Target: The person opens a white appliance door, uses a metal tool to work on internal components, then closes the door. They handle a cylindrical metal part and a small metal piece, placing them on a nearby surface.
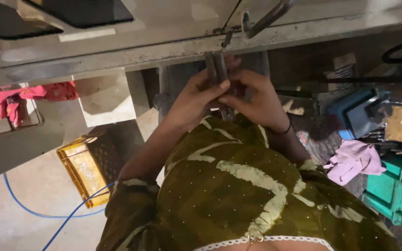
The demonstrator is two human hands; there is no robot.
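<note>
Gripping a small bundle of dark grey metal rods (219,76) at the upper centre of the frame, both hands meet just below the edge of the grey metal workbench (117,56). The left hand (194,100) is wrapped round the rods from the left, thumb pressed against them; the right hand (257,100) is closed on them from the right, a dark band at its wrist. Lower left, a yellow plastic crate (82,169) sits on the floor beside a blue cable (38,211). A pink cloth (354,160) lies at right, near a green plastic crate (396,195).
</note>
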